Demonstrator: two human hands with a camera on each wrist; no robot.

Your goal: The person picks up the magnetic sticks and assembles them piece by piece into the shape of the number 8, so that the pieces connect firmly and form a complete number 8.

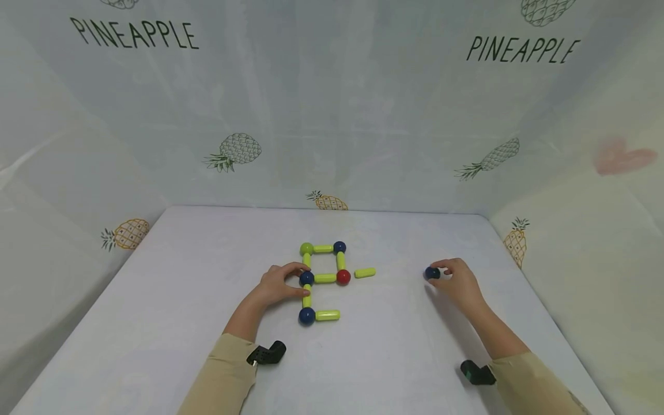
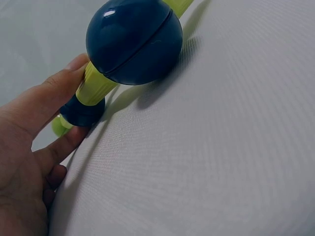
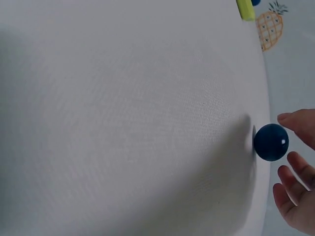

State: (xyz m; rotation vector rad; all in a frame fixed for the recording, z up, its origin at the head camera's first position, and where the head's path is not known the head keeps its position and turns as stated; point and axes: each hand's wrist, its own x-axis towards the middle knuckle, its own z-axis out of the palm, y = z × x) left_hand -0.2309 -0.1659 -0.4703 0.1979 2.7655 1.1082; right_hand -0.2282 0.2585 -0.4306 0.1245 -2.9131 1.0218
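A flat frame of yellow-green rods and balls lies on the white table. My left hand pinches it at the middle-left blue ball, thumb against the rod below that ball. Other corners carry a green ball, a blue ball and a red ball. A front blue ball joins a short rod. At right, my right hand has its fingers spread around a separate blue ball, low over or on the table; a gap shows beside its thumb.
A loose yellow-green rod lies just right of the red ball. The white table ends at a hanging pineapple-print cloth behind and at both sides. Black wrist devices sit at both cuffs.
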